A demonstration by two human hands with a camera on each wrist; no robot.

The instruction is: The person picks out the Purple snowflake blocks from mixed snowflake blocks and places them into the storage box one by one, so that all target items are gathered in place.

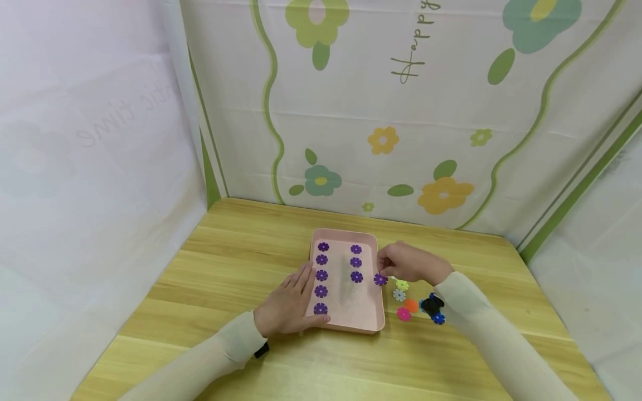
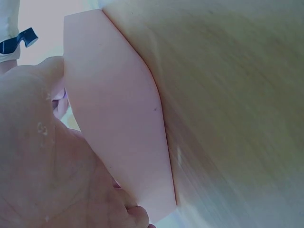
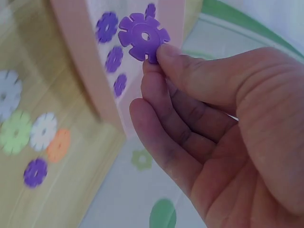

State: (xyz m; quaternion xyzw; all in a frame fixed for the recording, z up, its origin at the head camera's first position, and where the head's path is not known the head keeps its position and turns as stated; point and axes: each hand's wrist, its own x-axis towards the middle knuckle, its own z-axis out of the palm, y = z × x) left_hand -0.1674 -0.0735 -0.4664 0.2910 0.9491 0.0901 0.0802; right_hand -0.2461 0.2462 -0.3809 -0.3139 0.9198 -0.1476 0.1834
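My right hand pinches a purple snowflake disc between thumb and forefinger, over the right rim of the pink tray. That disc is slotted round its edge and has a hole in its middle. Along the tray's left side runs a column of several purple discs; three more line up toward the right, in the far part. My left hand rests on the tray's left front corner, fingers extended along the left rim and thumb over the front edge. In the left wrist view its palm faces the tray's outer wall.
Loose discs lie on the wooden table right of the tray: yellow-green, pale grey, orange, pink and blue. A printed curtain stands behind the table, with cloth walls at both sides.
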